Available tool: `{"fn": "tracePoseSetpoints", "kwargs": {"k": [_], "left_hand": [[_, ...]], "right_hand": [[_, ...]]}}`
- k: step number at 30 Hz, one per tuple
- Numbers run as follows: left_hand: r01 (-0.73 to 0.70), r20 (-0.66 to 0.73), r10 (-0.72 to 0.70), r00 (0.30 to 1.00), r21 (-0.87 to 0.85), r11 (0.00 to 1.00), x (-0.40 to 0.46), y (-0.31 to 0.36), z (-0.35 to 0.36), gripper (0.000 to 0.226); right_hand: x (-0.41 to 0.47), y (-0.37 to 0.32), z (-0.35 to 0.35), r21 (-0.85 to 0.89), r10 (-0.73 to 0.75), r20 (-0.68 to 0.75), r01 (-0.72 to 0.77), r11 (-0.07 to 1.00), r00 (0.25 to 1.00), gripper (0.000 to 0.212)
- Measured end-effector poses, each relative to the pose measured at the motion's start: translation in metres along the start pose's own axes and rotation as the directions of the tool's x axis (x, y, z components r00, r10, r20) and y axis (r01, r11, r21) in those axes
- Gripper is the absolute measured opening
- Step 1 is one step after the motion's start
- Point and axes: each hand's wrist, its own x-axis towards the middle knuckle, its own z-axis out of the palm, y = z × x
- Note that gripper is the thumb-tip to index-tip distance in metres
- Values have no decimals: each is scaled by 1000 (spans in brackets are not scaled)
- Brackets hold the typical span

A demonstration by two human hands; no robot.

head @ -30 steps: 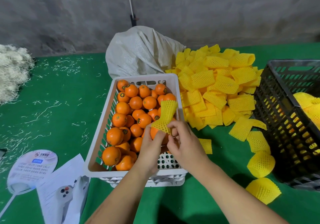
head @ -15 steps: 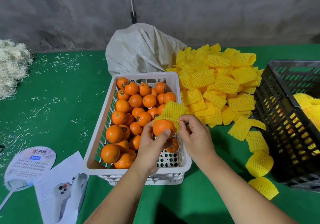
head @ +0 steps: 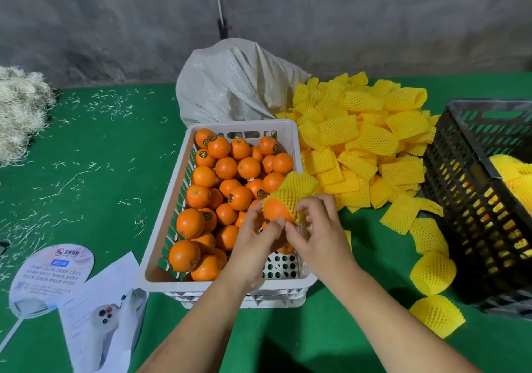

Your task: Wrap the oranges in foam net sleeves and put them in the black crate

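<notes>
An orange (head: 275,210) sits half inside a yellow foam net sleeve (head: 296,188).

Both hands (head: 290,234) round half-sleeved orange (head: 275,210)

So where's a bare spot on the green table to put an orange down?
Bare green cloth lies left of the white crate, above the paper fan. Right of it is crowded: the yellow sleeve pile runs to the black crate.

Cut off and covered
The black crate (head: 472,199) runs past the right edge; print on the fan (head: 51,277), left of it, is too small to read.
</notes>
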Motion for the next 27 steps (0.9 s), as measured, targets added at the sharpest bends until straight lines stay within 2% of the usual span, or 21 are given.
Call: {"fn": "tracePoseSetpoints", "kwargs": {"k": [1, 3, 5, 9, 12, 16, 20, 22, 24, 26, 27], "left_hand": [[-17, -21, 17, 1000, 14, 1000, -1, 0, 1, 53], [-55, -73, 57, 996, 33, 998, -2, -1, 1, 59], [-103, -86, 108, 990, 67, 992, -3, 0, 1, 61], [-224, -79, 259, 963, 303, 926, -3, -3, 2, 63], [-254, -60, 312, 948, 445, 859, -3, -4, 0, 64], [-249, -8, 273, 962, 385, 889, -6, -5, 5, 62], [-219, -44, 249, 968, 349, 911, -6, -6, 7, 60], [-167, -71, 201, 977, 329, 930, -3, -5, 4, 67], [-101, -80, 136, 988, 339, 935, -1, -4, 4, 78], [-67, -101, 113, 988, 377, 924, 1, -4, 3, 77], [-58, -116, 110, 987, 381, 923, 2, -4, 3, 66]], "right_hand": [[3, 4, -3, 23, 13, 30, -13, 1000, 999, 34], [10, 9, -12, 94, 97, 166, -114, 989, 981, 51], [16, 11, -19, 97, 103, 201, -124, 987, 974, 61], [22, 15, -24, 5, -12, 171, 12, 1000, 985, 37], [22, 19, -27, -70, -52, 107, 60, 996, 993, 20], [21, 11, -29, -112, -104, 19, 105, 988, 994, 14], [16, 0, -28, -185, -285, 14, 282, 941, 958, 7], [10, -5, -25, -230, -359, 14, 353, 907, 933, 6], [3, -7, -21, -248, -414, 24, 406, 879, 910, 14], [-2, -5, -16, -232, -409, 25, 403, 885, 912, 17], [-4, -3, -13, -196, -363, 29, 361, 912, 931, 19]]}}
